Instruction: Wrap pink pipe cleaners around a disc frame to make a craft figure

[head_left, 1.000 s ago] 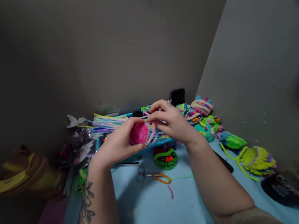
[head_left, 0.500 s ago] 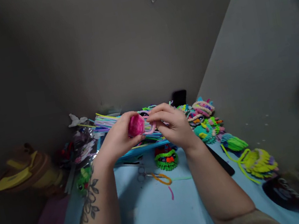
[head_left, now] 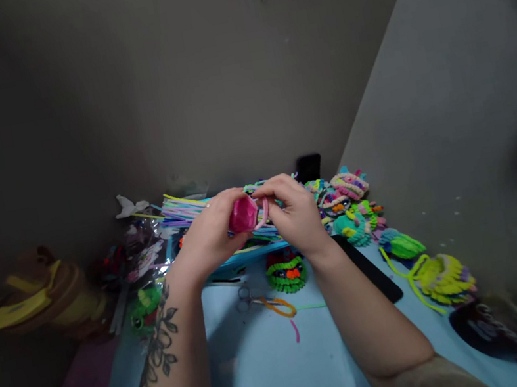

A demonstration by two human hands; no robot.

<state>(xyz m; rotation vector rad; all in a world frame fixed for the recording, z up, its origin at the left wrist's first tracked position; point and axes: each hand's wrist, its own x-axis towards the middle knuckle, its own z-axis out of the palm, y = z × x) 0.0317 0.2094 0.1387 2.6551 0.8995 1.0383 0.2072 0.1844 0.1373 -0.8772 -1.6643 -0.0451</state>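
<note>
My left hand [head_left: 206, 239] is closed around a fuzzy bright pink craft piece [head_left: 242, 215], held above the light blue table [head_left: 269, 365]. My right hand [head_left: 295, 214] pinches a light pink pipe cleaner [head_left: 263, 214] that loops along the right side of that pink piece. Both hands meet over a blue tray [head_left: 245, 259] filled with a bundle of pastel pipe cleaners [head_left: 181, 210].
A green and red pipe-cleaner figure [head_left: 286, 273] sits just below my hands. Scissors [head_left: 247, 297], an orange loop [head_left: 281, 308] and a pink scrap [head_left: 295, 331] lie on the table. Finished colourful figures [head_left: 350, 204] and a yellow one [head_left: 441, 278] line the right wall. A black flat object [head_left: 369, 267] lies by my right forearm.
Both hands have lifted slightly and drawn closer together. The pink piece has turned in my left hand, and the light pink pipe cleaner now curls tighter against it.
</note>
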